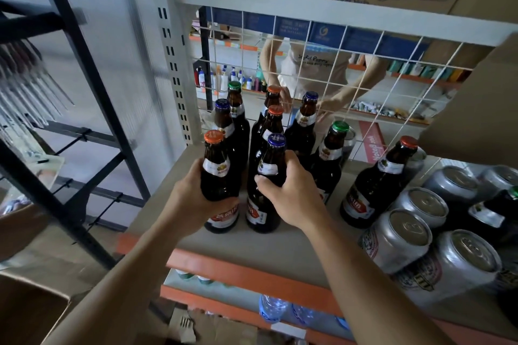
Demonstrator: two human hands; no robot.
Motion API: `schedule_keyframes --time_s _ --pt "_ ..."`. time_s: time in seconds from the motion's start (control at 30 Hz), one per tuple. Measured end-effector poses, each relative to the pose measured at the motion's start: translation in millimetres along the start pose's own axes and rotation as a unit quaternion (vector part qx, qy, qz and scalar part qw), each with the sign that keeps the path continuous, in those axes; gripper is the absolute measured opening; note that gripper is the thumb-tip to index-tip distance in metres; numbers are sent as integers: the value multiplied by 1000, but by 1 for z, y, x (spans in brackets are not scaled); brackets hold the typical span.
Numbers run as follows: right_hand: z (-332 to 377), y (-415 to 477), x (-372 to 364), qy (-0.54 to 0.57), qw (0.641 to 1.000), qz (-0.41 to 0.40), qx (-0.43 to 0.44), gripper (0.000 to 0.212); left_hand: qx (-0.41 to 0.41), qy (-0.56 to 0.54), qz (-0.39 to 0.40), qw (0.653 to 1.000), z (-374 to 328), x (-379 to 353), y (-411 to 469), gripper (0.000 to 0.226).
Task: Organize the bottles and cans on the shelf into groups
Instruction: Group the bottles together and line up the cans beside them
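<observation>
Both forearms reach up from the bottom edge. Left hand (193, 199) wraps a brown orange-capped bottle (218, 187); right hand (294, 199) clasps a blue-capped bottle (266, 176), both near the shelf (280, 249) front. More bottles stand behind. Silver cans (420, 221) sit right, partly cut off.

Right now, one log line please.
left hand: holds orange-cap bottle | right hand: holds blue-cap bottle | cans: right

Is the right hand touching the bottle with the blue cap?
Touching. The head view shows the right hand wrapped around the blue-capped bottle, fingers pressed on its dark glass.
</observation>
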State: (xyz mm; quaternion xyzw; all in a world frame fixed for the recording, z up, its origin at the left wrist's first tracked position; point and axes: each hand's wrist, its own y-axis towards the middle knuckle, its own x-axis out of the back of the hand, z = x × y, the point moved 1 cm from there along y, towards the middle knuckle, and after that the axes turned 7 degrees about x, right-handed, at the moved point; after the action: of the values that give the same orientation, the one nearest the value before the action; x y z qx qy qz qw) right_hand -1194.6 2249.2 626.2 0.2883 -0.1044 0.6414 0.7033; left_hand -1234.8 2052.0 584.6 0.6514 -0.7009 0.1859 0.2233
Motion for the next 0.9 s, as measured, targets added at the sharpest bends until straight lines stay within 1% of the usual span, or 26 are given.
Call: schedule_keyframes --time_s 0.13,0.23,0.3,0.4,0.47,0.63,0.77,0.83,0.9 --pt "-2 0 -1 -8 1000 -8 1 23 16 -3 -9 1000 -2 8 3 64" --pt "-3 0 -1 -10 1000 -13 5 24 -2 -9 -18 1000 -5 13 5 63" --pt "-3 0 -2 -9 1000 -14 5 24 -17 -15 -9 1000 -6 15 8 69" --pt "-5 0 -3 -13 1000 -18 10 28 -18 -32 6 999 -3 16 12 77" --pt "-6 0 -5 -11 1000 -17 10 34 -15 -38 14 999 -1 18 14 79" --pt "-16 -7 -11 -3 1000 -8 -23 50 -19 -41 26 999 6 17 19 77" --pt "-22 -12 -16 -2 999 -6 -33 63 -12 -30 34 999 7 18 18 86" --pt "-22 -12 -18 -6 999 -16 -35 63 6 -28 40 999 5 21 16 89" --pt "-23 -12 -21 -16 998 -36 -39 59 27 -31 28 999 4 24 13 100"
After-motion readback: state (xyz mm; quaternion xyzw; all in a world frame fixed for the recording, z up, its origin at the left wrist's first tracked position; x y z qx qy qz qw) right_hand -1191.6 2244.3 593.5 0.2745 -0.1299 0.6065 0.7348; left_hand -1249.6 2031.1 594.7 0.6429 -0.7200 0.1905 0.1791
